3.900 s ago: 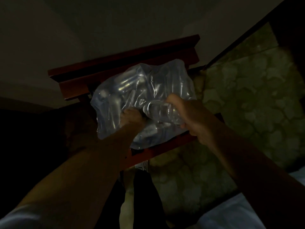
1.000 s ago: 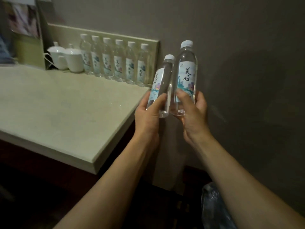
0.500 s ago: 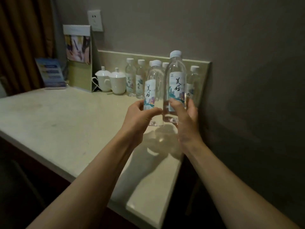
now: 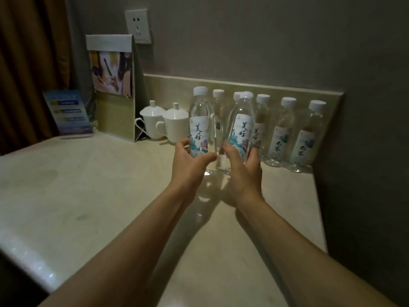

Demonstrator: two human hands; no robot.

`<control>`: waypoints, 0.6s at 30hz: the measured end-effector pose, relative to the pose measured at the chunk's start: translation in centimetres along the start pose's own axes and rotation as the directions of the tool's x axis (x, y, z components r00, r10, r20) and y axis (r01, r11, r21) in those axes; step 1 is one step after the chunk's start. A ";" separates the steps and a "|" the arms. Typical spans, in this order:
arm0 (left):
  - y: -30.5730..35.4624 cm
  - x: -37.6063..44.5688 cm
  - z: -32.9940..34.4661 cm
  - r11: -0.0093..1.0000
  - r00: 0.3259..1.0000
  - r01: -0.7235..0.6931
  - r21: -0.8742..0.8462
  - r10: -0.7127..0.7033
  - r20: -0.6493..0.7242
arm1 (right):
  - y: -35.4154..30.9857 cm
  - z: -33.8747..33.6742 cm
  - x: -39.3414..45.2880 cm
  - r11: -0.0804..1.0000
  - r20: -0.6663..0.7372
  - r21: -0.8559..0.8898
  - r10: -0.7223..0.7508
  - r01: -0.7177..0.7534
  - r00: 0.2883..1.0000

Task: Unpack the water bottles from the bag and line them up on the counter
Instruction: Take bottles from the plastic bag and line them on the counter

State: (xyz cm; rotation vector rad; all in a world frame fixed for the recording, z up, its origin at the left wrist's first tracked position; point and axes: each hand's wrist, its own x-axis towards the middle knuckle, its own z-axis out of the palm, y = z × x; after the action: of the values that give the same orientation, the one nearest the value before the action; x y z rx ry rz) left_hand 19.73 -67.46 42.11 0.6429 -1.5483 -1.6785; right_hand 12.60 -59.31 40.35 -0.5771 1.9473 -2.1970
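My left hand (image 4: 190, 161) grips a clear water bottle (image 4: 199, 120) with a white cap and a printed label, held upright. My right hand (image 4: 242, 167) grips a second, like bottle (image 4: 241, 125), tilted a little to the right. Both bottles are low over the pale counter (image 4: 99, 196), just in front of a row of several bottles (image 4: 282, 131) standing along the backsplash. The two held bottles hide part of that row. The bag is out of view.
Two white lidded cups (image 4: 163, 125) stand left of the row. A standing card (image 4: 115, 85) and a blue leaflet holder (image 4: 68, 114) are at the back left. A wall (image 4: 365, 151) closes the counter's right end. A wall socket (image 4: 138, 25) is above.
Both hands have carried the two bottles forward and lower, closer to the row at the backsplash. The right bottle has tipped slightly rightward. The view has moved nearer to the counter.
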 end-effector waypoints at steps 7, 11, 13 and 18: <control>-1.1 6.1 -2.6 0.994 0.997 -0.074 0.084 0.071 0.039 | 1.4 4.3 2.2 0.962 -0.051 -0.272 0.003 -0.017 0.999; -1.9 9.4 -4.4 0.989 0.992 -0.099 0.108 0.090 0.090 | 2.0 6.6 3.5 0.950 -0.145 -0.309 0.002 -0.048 0.989; -2.5 10.9 -5.0 0.990 0.990 -0.087 0.107 0.075 0.117 | 2.1 7.5 4.2 0.949 -0.184 -0.311 -0.005 -0.054 0.983; -3.5 13.3 -5.2 0.985 0.982 -0.104 0.135 0.080 0.171 | 2.8 9.1 5.3 0.887 -0.235 -0.460 -0.089 -0.031 0.968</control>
State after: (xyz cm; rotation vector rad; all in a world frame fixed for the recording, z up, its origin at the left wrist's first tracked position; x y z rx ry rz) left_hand 15.28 -81.26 39.54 0.5069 -1.8020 -1.5947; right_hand 10.84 -70.03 39.38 -0.3956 2.6418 -1.8936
